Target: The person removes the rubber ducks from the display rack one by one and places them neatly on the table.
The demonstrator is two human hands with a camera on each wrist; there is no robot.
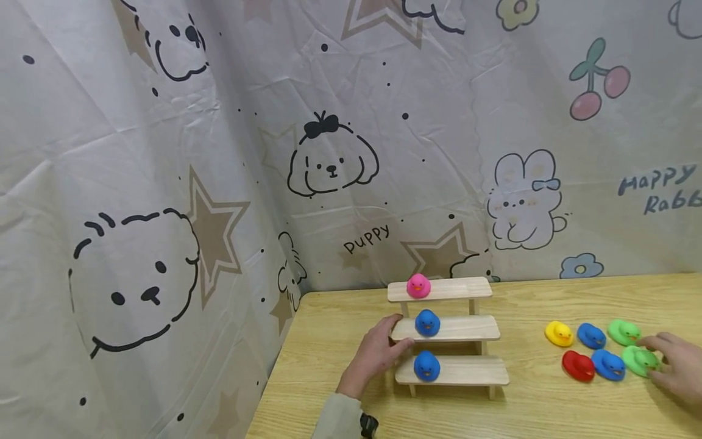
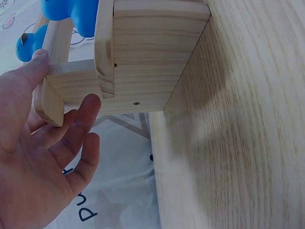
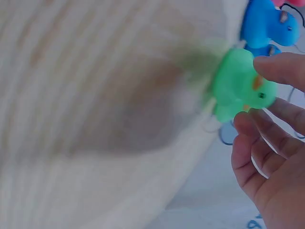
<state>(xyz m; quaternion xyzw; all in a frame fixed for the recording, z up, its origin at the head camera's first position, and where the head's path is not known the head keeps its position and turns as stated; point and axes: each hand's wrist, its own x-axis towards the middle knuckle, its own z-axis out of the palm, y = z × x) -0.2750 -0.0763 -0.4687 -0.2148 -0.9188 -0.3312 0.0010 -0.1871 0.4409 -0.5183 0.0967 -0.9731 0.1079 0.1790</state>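
My left hand (image 1: 377, 352) grips the left end of the middle step of a small three-step wooden stand (image 1: 468, 328). Its thumb lies on the step's top, with fingers around the end and below. A blue rubber duck (image 1: 428, 323) sits on that step, another blue rubber duck (image 1: 426, 366) on the bottom one, and a pink rubber duck (image 1: 418, 286) on the top. At the right, my right hand (image 1: 679, 369) has thumb and fingers about the head of a light green rubber duck (image 1: 638, 361), pinching it. In the right wrist view this duck (image 3: 233, 81) appears on the tabletop.
Beside the pinched duck stand another green duck (image 1: 624, 331), two blue ducks, one of them nearer (image 1: 609, 364), a yellow duck (image 1: 559, 333) and a red duck (image 1: 578, 366). Behind the wooden table (image 1: 329, 329) hangs a printed white cloth (image 1: 351, 79), which also runs along the left.
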